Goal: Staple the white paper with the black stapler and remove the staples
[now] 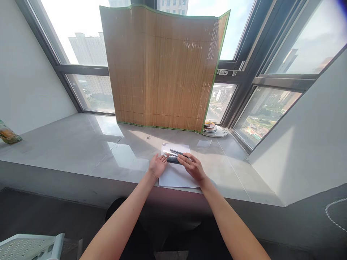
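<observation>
A dark stapler (pixel 173 160) lies over the upper part of white paper (pixel 177 177), its top arm raised and a shiny metal part showing between the halves. From the right side, my right hand (pixel 193 168) is closed around the stapler's rear end. My left hand (pixel 157 166) is turned partly palm up at the paper's left edge. Its fingers are stretched out towards the stapler's front end; whether the fingertips touch it I cannot tell. Beyond the paper, two small dark strips (pixel 148 137) lie on the tiled sill.
A bamboo mat (pixel 165 72) with green edging stands upright against the window. Stacked plates (pixel 213 130) sit by its lower right corner. A patterned packet or jar (pixel 8 133) rests at the far left of the sill (pixel 67 148). A white perforated plastic piece (pixel 29 247) is at lower left.
</observation>
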`<state>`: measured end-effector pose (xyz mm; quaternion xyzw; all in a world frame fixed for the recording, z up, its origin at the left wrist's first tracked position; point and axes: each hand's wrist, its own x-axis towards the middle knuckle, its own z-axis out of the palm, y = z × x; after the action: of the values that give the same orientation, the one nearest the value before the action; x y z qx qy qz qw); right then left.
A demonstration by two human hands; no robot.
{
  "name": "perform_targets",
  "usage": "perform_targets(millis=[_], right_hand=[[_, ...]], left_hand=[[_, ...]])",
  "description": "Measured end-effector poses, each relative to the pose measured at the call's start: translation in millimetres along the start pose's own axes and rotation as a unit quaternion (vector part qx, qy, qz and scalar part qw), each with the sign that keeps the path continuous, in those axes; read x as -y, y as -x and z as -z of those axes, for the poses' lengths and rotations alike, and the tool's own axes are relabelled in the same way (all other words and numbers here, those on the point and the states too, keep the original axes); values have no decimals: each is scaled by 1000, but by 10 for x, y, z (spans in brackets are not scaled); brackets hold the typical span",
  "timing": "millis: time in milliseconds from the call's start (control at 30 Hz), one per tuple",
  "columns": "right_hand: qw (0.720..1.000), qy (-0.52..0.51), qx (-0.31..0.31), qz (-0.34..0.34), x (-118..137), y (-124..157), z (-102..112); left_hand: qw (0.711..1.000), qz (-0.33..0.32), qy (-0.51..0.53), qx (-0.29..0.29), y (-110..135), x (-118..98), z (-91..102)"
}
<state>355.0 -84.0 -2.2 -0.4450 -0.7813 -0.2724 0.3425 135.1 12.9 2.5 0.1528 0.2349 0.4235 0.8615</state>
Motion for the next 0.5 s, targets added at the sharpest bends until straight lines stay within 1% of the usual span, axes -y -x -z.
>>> perform_targets(millis=[167,233,300,367,400,433,500], right_hand=[[997,-56,29,-48,10,-12,20],[993,-78,17,-85,0,-14,21],[987,-81,-17,-136,-19,-7,9],[977,-60,-56,-198,-45,6,-18],[970,-49,-70,-229,-57,13,-36],[963,-43,-77,-256,-69,20,-54],[950,-52,-69,-299,-86,30,-90]], left_hand=[[1000,-14,-11,9,8,14,-5],[1000,-11,-24,5,17,24,-14],[999,-15,-48,-9,27,52,-21],[994,-39,-100,-21,38,99,-18],[989,-55,-137,-17,43,128,-13],[981,-70,-179,-2,49,158,-6],[959,-92,-263,45,64,214,8]])
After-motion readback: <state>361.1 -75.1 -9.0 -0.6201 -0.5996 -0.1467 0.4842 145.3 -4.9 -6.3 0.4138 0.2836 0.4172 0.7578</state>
